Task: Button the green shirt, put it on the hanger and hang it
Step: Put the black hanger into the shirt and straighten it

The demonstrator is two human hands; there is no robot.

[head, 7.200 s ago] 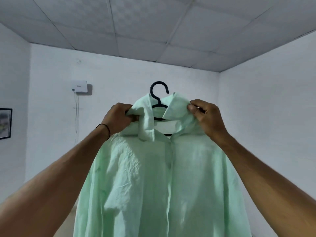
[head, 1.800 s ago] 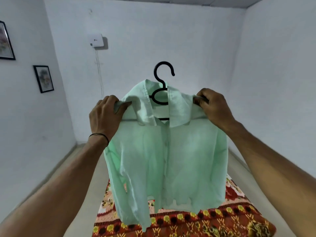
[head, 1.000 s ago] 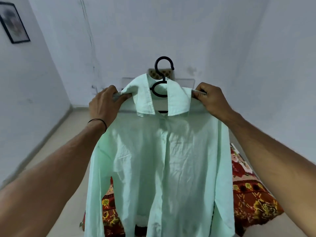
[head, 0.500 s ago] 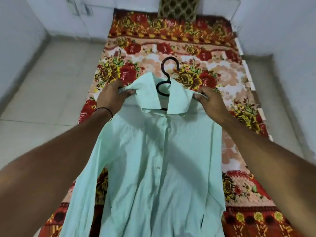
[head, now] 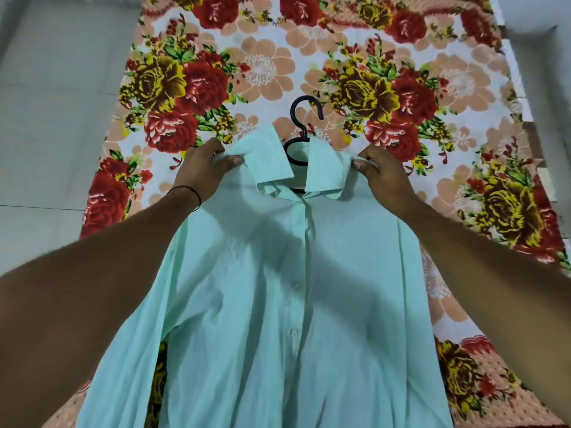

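The pale green shirt [head: 278, 288] is buttoned down its front and sits on a black hanger [head: 301, 131], whose hook sticks out above the collar. My left hand [head: 200, 171] pinches the shirt's left shoulder beside the collar. At the other shoulder, my right hand [head: 381, 173] grips the fabric the same way. The shirt spreads out below my hands over the mattress, and I cannot tell whether it rests on it. The hanger's arms are hidden inside the shirt.
A mattress with a red, yellow and peach flower-print sheet [head: 355, 72] lies under the shirt. Pale floor tiles [head: 55, 118] run along its left side, and a strip of pale floor [head: 550, 72] shows on the right.
The view has tilted down from the ceiling and walls to the mattress. The shirt on its hanger has come down with both hands, which keep their hold on the shoulders.
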